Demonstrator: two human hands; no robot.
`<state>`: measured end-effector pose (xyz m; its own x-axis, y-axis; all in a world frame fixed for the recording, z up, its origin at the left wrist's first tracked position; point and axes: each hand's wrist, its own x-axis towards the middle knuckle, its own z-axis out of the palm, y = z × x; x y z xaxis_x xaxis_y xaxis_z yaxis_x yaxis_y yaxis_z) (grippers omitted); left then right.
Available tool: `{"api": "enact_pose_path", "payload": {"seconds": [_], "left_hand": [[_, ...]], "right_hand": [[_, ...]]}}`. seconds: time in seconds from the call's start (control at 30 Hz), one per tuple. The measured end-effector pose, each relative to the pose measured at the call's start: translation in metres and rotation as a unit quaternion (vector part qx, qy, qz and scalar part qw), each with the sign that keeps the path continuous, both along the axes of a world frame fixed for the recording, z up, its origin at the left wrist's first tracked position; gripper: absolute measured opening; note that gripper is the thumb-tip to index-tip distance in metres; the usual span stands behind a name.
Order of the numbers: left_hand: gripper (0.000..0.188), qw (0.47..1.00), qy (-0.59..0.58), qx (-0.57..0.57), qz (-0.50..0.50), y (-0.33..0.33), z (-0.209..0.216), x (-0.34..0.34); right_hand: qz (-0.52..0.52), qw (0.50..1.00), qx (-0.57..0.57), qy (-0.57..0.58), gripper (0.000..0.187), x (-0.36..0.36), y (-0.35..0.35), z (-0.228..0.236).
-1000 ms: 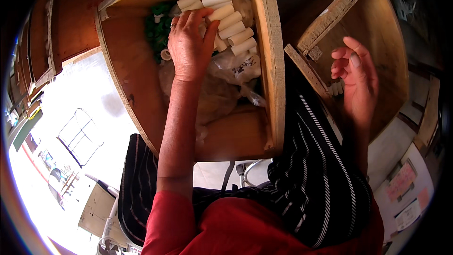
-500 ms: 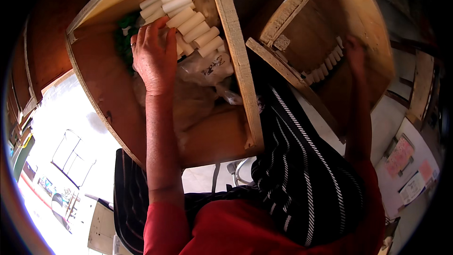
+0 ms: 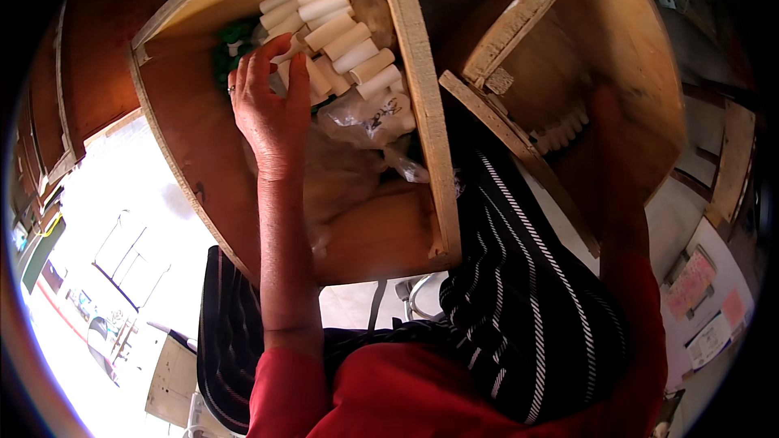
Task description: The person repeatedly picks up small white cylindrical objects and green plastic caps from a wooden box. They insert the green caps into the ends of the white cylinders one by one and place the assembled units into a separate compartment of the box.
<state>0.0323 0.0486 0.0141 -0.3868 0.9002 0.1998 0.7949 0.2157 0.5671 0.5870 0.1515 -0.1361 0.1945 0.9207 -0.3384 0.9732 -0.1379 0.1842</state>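
Note:
My left hand [image 3: 272,101] reaches into the left wooden drawer [image 3: 199,126], above a stack of white cylinders [image 3: 333,32]. Its thumb and fingers are spread, with nothing visibly gripped; the fingertips are close to the nearest cylinders. Below the stack lies a clear plastic bag [image 3: 367,120] with dark marks on it. In the right wooden drawer [image 3: 641,40], my right hand [image 3: 602,105] is deep in shadow beside a row of small white cylinders [image 3: 560,131]. Its fingers are too dark to make out.
Green items [image 3: 231,42] lie at the left drawer's far left. My lap, in black striped cloth [image 3: 527,276], is below the drawers. A wooden bar [image 3: 531,8] edges the right drawer. Papers [image 3: 690,284] show at the right, and a bright floor [image 3: 154,195] at the left.
The drawers have shifted slightly right in view. My left hand's thumb and fingers have spread wider, away from the cylinders. My right hand has become darker and less distinct near the row.

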Motion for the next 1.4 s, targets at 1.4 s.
{"api": "enact_pose_path", "payload": {"seconds": [1.4], "left_hand": [[0.032,0.952,-0.276,0.133,-0.005,-0.042,0.066,0.049]], "right_hand": [[-0.187,0.480,0.051,0.856,0.035,-0.262,-0.050,0.240]]}}
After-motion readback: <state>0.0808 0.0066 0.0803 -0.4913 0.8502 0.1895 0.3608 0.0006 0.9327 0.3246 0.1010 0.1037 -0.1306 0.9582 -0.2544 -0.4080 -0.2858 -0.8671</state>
